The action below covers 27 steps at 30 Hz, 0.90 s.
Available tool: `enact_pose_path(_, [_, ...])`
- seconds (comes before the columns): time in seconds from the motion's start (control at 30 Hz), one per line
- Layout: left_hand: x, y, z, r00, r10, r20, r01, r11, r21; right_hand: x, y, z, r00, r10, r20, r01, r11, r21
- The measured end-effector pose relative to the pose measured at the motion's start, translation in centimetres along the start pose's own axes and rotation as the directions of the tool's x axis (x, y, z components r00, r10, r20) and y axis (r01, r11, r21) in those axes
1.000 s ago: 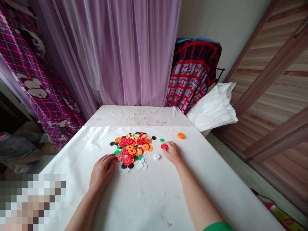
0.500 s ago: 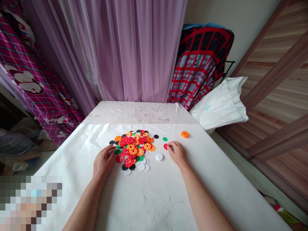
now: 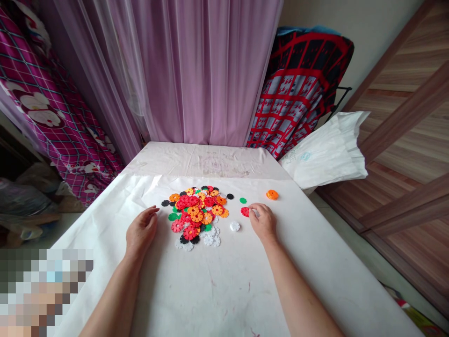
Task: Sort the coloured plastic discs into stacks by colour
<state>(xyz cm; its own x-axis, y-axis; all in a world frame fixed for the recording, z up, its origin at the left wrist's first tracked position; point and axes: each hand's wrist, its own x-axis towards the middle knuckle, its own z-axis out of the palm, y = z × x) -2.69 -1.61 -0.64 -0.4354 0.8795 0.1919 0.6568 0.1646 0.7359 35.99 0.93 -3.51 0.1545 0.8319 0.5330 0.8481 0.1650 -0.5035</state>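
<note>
A heap of notched plastic discs (image 3: pixel 191 216) in red, orange, green, black and white lies in the middle of the cloth. Left of the heap, my left hand (image 3: pixel 141 230) rests apart from it, its fingers loosely stretched and holding nothing. My right hand (image 3: pixel 264 223) has its fingertips closed at the edge of a red notched disc (image 3: pixel 244 212), low over the table; the thumb is partly hidden. Nearby lie a single green disc (image 3: pixel 243 200), a black disc (image 3: pixel 230 196), a white stack of discs (image 3: pixel 235 226) and an orange stack (image 3: pixel 272 194).
A white cloth (image 3: pixel 196 290) covers the table. Beyond the far edge hangs a purple curtain (image 3: pixel 206 70). At the right edge a white bag (image 3: pixel 326 152) stands beside a chair draped in red-and-black fabric (image 3: pixel 291 93). Wooden doors (image 3: pixel 403 140) are farther right.
My left hand has drawn back leftwards from the heap's edge. The right hand stays at the red disc, with little movement. The whole view has shifted slightly.
</note>
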Motion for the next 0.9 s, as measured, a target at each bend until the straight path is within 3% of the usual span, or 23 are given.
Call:
enact_pose_path(0.17, [0.0,-0.1,0.1,1.0,-0.018,0.012,0.018,1.0,0.001,-0.5,-3.6,-0.8,0.991,-0.135,-0.014,0.135,0.991,0.012])
enact_pose_path(0.23, [0.1,-0.3,0.2,1.0,-0.006,0.005,0.006,1.0,-0.007,-1.2,-5.9,-1.0,0.972,-0.227,0.059,0.226,0.974,0.028])
enact_pose_path(0.33, [0.1,-0.5,0.2,1.0,-0.004,0.003,0.004,1.0,-0.009,-2.5,-9.1,-0.8,0.908,-0.358,0.218,0.354,0.933,0.061])
enact_pose_path(0.43, [0.0,-0.5,0.3,1.0,0.01,-0.002,-0.01,1.0,-0.02,-3.4,-10.9,-0.4,0.866,-0.38,0.324,0.386,0.921,0.05])
enact_pose_path(0.7, [0.1,-0.1,0.2,0.999,0.006,0.04,-0.006,1.0,0.0,-3.9,-11.8,0.7,0.856,-0.301,0.42,0.352,0.935,-0.047])
enact_pose_path(0.9, [-0.1,0.1,0.1,0.999,0.024,0.045,-0.024,1.0,0.002,-3.5,-11.5,0.5,0.865,-0.285,0.412,0.332,0.942,-0.045])
